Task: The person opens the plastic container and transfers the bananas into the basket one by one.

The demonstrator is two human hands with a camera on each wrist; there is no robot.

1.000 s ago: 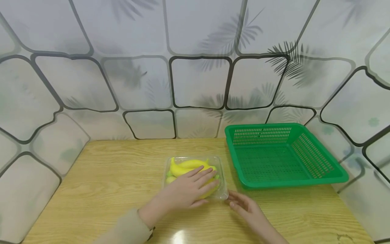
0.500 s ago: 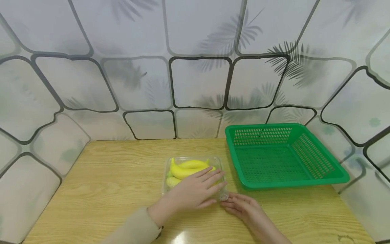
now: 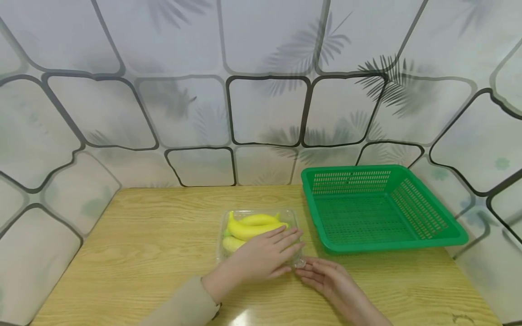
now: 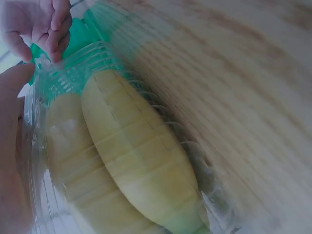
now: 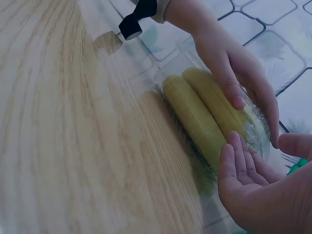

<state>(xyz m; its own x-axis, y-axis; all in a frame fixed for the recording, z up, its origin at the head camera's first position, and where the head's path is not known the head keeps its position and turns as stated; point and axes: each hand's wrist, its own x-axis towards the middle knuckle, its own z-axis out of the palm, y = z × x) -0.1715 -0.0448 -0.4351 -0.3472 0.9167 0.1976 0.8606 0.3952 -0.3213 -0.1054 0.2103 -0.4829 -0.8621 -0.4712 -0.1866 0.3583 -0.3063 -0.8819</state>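
A clear plastic box [image 3: 294,215] stands on the table, holding yellow bananas [image 3: 244,232] at its far side. Nearer the front are plump, long yellow pieces [image 4: 139,151] with green ends, whose kind I cannot tell for sure. Across the box's right front part lies my left hand [image 3: 261,256], palm down with its fingers extended, hiding some of the contents. My right hand [image 3: 330,283] is at the front right corner, its fingertips touching or very near the plastic. In the right wrist view its fingers are fairly straight and the thumb is apart from them.
A green slotted basket [image 3: 383,248] with nothing in it stands to the right of the box. The wooden table [image 3: 155,235] meets a patterned wall covering [image 3: 269,111] at the back and sides.
My left hand has slid a little rightward over the box, uncovering more of the bananas. The right hand has shifted slightly left at the corner. The box and basket stay put.
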